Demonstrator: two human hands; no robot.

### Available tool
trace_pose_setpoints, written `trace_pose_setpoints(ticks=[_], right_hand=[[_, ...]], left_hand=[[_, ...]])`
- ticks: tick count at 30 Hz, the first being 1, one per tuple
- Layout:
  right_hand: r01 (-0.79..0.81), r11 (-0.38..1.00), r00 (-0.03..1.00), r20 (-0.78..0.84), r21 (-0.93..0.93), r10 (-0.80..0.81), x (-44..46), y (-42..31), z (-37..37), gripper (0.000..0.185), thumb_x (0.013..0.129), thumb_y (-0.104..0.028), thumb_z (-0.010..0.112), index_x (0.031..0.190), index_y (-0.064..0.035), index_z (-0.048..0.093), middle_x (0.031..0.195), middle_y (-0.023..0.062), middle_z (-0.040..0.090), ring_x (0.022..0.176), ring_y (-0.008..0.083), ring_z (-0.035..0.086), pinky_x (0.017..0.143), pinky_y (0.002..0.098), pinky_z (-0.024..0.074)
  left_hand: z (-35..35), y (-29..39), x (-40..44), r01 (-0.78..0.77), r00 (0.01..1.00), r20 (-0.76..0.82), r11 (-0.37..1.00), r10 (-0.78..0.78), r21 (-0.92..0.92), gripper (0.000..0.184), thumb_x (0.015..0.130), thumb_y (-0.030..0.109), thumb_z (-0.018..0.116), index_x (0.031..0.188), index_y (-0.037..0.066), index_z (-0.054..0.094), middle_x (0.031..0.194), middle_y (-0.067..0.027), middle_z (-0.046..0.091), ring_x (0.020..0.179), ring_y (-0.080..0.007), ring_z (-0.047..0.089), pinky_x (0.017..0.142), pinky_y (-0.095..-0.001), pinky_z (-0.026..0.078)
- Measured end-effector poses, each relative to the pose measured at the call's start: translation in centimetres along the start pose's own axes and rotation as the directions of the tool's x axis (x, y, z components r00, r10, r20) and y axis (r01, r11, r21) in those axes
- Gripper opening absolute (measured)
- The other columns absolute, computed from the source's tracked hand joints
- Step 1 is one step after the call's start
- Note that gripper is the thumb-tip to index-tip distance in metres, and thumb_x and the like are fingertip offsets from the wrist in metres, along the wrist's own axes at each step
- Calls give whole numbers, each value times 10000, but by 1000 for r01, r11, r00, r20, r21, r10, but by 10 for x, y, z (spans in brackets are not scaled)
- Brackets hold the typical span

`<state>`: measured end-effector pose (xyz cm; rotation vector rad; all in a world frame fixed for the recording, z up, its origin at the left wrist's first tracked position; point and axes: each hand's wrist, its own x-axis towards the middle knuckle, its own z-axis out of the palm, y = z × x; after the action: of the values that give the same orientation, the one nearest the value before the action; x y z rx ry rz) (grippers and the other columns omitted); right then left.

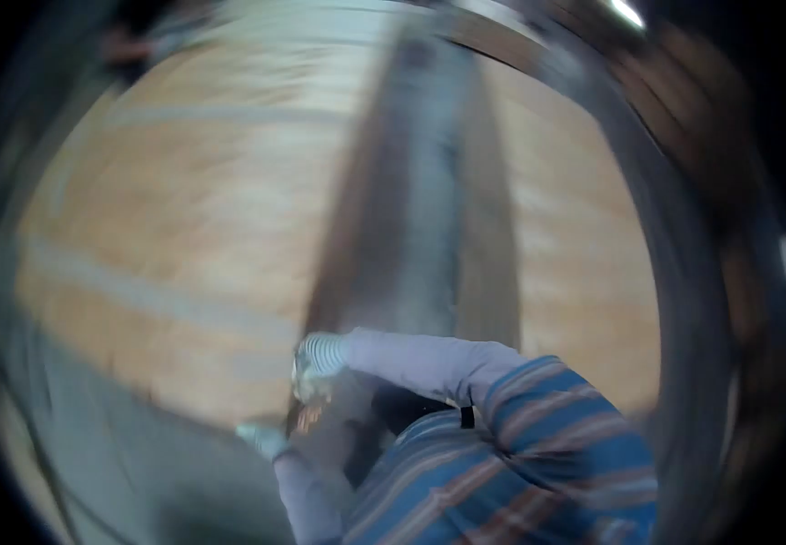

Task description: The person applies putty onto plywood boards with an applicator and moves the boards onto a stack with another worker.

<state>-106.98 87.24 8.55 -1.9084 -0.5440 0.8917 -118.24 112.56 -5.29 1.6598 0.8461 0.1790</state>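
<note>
My right hand [313, 368], in a pale glove with a ribbed, striped cuff, is low in front of my body, near the lower end of a long dark strip [384, 209]. Its fingers are smeared by motion, and what they hold, if anything, cannot be made out. To the lower left, my left hand [264, 440], also gloved, lies close to the edge of a tan surface [175, 209]. Its fingers are too blurred to read. Between and below the hands is a greyish-brown shape with small orange marks [308, 418].
Another tan panel [584, 236] lies right of the dark strip. Grey floor [175, 472] shows at the lower left. Stacked brown forms [684, 91] stand at the upper right. At the upper left, a blurred person's arm [129, 47] is near the panel's far edge.
</note>
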Motion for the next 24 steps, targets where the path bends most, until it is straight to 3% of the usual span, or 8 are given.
trace_pose_setpoints(ticks=[2, 3, 6, 8, 13, 18, 22, 24], right_hand=[[143, 978, 980, -158, 149, -119, -66, 70, 32, 324, 806, -151, 724, 1100, -20, 693, 1026, 98, 720, 860, 207, 679, 806, 348, 527], [-147, 800, 962, -104, 582, 252, -134, 50, 47, 306, 834, -160, 719, 1095, -2, 688, 1026, 102, 707, 960, 225, 657, 869, 360, 515], [360, 171, 828, -398, 917, 394, -271, 79, 162, 455, 902, -112, 617, 1308, 70, 519, 1242, 151, 621, 1085, 249, 608, 948, 390, 471], [592, -142, 766, -500, 793, 404, -343, 75, 237, 517, 920, -134, 585, 1372, 67, 435, 1248, 144, 607, 1124, 295, 591, 956, 427, 470], [985, -99, 170, -828, 139, 534, -419, 65, 421, 428, 935, -196, 587, 1304, 0, 493, 1214, 101, 595, 1106, 242, 589, 994, 390, 456], [941, 275, -334, -404, -198, 851, -398, 62, 451, 385, 921, -163, 624, 1265, -13, 538, 1195, 73, 612, 1092, 198, 590, 974, 339, 461], [765, 642, -644, -76, -45, 761, -404, 99, 394, 330, 886, -116, 676, 1197, -19, 623, 1142, 46, 646, 1024, 146, 602, 890, 283, 475], [796, 569, -595, -91, -206, 799, -430, 133, 346, 312, 886, -92, 667, 1185, -14, 624, 1104, 51, 650, 1006, 149, 604, 879, 297, 479]], left_hand=[[-26, 8, 22, 152, 988, 23, 983, -151, -106, 803, 990, 594, 300, 1457, -58, 290, 1484, -218, 356, 1337, -313, 384, 1118, -416, 313], [-52, 4, 31, 54, 987, 147, 997, -61, 54, 795, 990, 577, 329, 1455, -67, 290, 1482, -232, 353, 1342, -322, 378, 1127, -416, 300], [-77, 50, 4, -434, 893, 169, 698, 417, 570, 729, 990, 481, 427, 1438, -81, 313, 1465, -263, 364, 1343, -335, 372, 1131, -422, 293], [-47, 81, -29, -666, 745, 299, 684, 596, 297, 619, 998, 355, 458, 1432, -68, 334, 1462, -260, 366, 1330, -358, 387, 1133, -440, 292], [93, 109, -150, -923, 65, 700, 310, 711, -229, 522, 982, 269, 487, 1367, -74, 405, 1410, -255, 413, 1294, -392, 406, 1110, -465, 302], [256, 118, -287, -710, -636, 720, 156, 279, -687, 475, 890, 137, 506, 1306, -85, 456, 1293, -286, 503, 1237, -451, 431, 1075, -492, 335], [374, 13, -339, -572, -818, 576, 115, -7, -812, 341, 877, 169, 549, 1168, -5, 584, 1240, -217, 574, 1173, -383, 513, 1034, -474, 381], [356, 19, -406, -600, -764, 589, -45, -264, -799, 391, 873, 201, 572, 1216, 13, 572, 1210, -211, 593, 1144, -375, 540, 1004, -444, 418]])
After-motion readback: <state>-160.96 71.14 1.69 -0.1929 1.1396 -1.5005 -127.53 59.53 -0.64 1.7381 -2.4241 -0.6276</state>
